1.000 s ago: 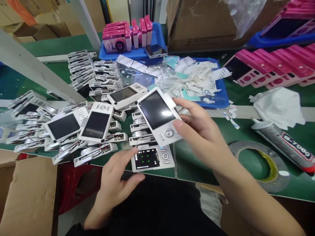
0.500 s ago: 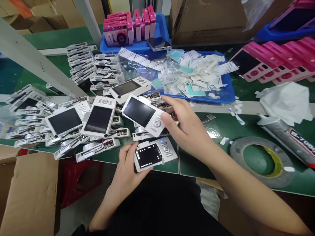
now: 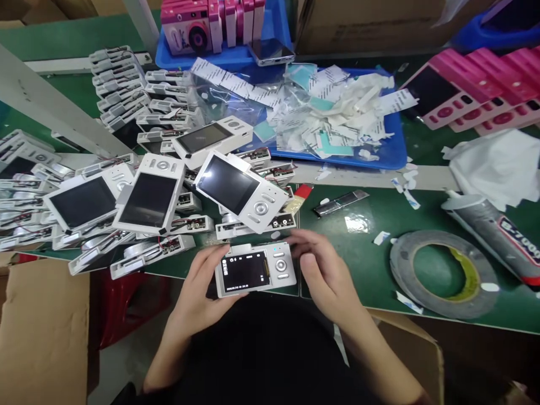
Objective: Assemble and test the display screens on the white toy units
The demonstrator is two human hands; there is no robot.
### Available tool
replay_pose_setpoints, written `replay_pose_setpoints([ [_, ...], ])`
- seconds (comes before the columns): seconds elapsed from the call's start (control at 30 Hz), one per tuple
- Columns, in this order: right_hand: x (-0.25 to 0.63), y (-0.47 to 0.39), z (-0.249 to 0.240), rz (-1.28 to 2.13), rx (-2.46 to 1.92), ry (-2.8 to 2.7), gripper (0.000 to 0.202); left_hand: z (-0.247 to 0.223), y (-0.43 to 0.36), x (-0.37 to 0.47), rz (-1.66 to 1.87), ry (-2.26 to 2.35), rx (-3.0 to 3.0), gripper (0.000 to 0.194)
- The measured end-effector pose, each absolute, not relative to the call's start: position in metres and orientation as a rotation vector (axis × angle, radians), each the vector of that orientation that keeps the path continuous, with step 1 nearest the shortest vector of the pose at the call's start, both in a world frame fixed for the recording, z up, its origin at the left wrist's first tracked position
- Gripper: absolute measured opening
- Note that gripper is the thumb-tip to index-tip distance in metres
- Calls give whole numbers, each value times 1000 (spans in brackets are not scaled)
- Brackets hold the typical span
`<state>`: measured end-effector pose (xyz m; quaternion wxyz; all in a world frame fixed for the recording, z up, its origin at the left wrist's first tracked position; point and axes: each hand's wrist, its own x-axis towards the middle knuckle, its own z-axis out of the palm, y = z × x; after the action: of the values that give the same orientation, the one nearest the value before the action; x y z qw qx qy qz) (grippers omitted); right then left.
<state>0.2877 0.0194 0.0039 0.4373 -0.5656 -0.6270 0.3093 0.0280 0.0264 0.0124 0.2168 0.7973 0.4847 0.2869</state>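
Observation:
A white camera (image 3: pixel 280 265) with a lit screen and a small blue light is at the table's front edge. My left hand (image 3: pixel 202 287) grips its left end, thumb below and fingers above. At its right end is my right hand (image 3: pixel 323 270), fingers loosely curved and apart, the fingertips beside the camera's upper right corner; whether they touch it is unclear. Just behind lies a white camera with a dark screen (image 3: pixel 230 183), tilted on top of open white housings (image 3: pixel 253 228). Two more dark-screened cameras (image 3: pixel 151 197) (image 3: pixel 88 201) rest on the pile to the left.
A blue tray (image 3: pixel 379 163) of paper scraps sits behind, beside a blue bin (image 3: pixel 169 56) of pink cameras. To the right are a tape roll (image 3: pixel 400 275), a glue tube (image 3: pixel 485 230), a white cloth (image 3: pixel 498 169) and more pink cameras (image 3: pixel 442 112). A metal post (image 3: pixel 54 107) slants at left.
My right hand has left the dark-screened camera on the pile and come down to the lit camera's right end. The lit camera, still in my left hand, is now held more level.

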Motion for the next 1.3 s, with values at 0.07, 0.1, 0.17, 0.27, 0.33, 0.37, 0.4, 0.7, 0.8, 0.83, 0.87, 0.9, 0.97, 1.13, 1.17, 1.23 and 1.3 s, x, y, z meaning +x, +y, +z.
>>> replay_pose_setpoints([
  [0.07, 288, 19, 6, 930, -1361, -1594, 34, 11, 28, 29, 883, 1284, 2224, 65],
  [0.1, 287, 19, 8, 989, -1342, -1597, 37, 10, 30, 30, 925, 1248, 2233, 67],
  [0.17, 285, 17, 10, 1069, -1319, -1576, 37, 8, 33, 32, 981, 1183, 2247, 69],
  [0.27, 280, 14, 9, 1119, -1317, -1515, 31, 4, 36, 35, 957, 1169, 2255, 68],
  [0.33, 278, 11, 7, 1131, -1326, -1485, 27, 3, 37, 36, 911, 1188, 2248, 68],
  [0.37, 278, 11, 6, 1130, -1330, -1475, 25, 3, 37, 37, 885, 1198, 2245, 69],
  [0.4, 278, 10, 6, 1128, -1332, -1467, 24, 4, 36, 38, 860, 1205, 2242, 70],
  [0.7, 278, 9, 4, 1167, -1320, -1445, 22, 5, 35, 33, 750, 1185, 2264, 80],
  [0.8, 278, 9, 2, 1204, -1343, -1446, 24, 3, 36, 31, 740, 1184, 2259, 80],
  [0.83, 278, 9, 2, 1212, -1349, -1446, 24, 3, 36, 31, 736, 1190, 2259, 80],
  [0.87, 278, 8, 1, 1214, -1352, -1446, 25, 3, 36, 31, 729, 1193, 2261, 82],
  [0.9, 278, 8, 1, 1212, -1352, -1445, 25, 2, 36, 31, 725, 1192, 2266, 85],
  [0.97, 278, 6, 0, 1198, -1347, -1442, 24, 2, 35, 33, 748, 1184, 2285, 87],
  [1.13, 280, 4, -2, 1187, -1305, -1441, 31, 0, 35, 35, 850, 1186, 2300, 81],
  [1.17, 281, 5, -1, 1199, -1286, -1446, 33, -1, 35, 35, 871, 1189, 2297, 80],
  [1.23, 282, 5, 0, 1220, -1241, -1466, 38, -3, 36, 35, 938, 1187, 2290, 78],
  [1.3, 283, 7, 2, 1225, -1197, -1513, 48, -6, 37, 36, 1031, 1159, 2284, 76],
])
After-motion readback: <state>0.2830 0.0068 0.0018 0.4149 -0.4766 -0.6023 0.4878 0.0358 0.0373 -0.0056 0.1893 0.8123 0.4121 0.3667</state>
